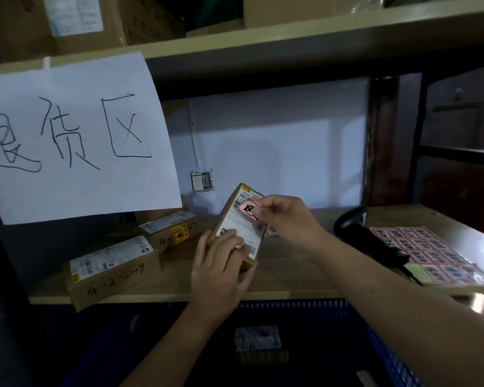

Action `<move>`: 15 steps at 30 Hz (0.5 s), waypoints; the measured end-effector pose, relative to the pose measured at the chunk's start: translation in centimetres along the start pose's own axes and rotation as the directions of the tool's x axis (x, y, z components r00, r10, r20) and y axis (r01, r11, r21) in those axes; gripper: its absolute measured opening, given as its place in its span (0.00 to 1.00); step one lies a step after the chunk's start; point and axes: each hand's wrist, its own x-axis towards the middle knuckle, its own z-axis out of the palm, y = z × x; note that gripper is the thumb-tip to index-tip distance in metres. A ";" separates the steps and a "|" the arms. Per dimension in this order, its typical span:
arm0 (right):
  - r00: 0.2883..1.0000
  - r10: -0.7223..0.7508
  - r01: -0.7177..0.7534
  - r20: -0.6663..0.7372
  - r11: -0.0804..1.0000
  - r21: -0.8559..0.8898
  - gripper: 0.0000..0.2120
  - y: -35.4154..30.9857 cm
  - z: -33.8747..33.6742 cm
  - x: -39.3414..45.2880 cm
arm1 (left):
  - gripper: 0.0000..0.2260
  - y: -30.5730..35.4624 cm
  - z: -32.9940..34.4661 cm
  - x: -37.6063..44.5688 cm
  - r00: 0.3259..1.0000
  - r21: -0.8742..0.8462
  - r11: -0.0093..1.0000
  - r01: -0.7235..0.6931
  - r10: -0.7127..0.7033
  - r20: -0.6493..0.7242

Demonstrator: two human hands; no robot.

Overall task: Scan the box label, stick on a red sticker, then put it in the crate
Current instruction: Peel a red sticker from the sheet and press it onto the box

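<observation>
My left hand (221, 263) grips a small cardboard box (239, 227) from below, tilting its white label face up above the shelf. My right hand (285, 216) pinches a red sticker (249, 209) with a black character and holds it against the upper part of the label. A black handheld scanner (361, 233) lies on the shelf to the right. Beside it lies a sheet of red stickers (433, 252). Below the shelf is a blue crate (386, 356) with one labelled box (259, 342) inside.
Two more labelled cardboard boxes (115, 269) (171, 230) sit on the wooden shelf (291, 286) at the left. A large white paper sign (76, 135) hangs from the upper shelf. A wall socket (202, 180) is behind.
</observation>
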 end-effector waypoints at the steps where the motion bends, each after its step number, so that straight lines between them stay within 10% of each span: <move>1: 1.000 0.009 -0.009 0.009 1.000 0.007 0.03 0.1 -0.1 -0.1 | 0.15 0.1 -0.1 0.1 1.000 0.000 1.000 -0.002 0.002 -0.009; 15: 0.997 -0.011 0.027 0.079 0.979 -0.204 0.06 -0.1 0.9 -1.0 | 0.16 0.5 -1.3 0.2 0.998 0.059 0.997 -0.058 0.059 -0.022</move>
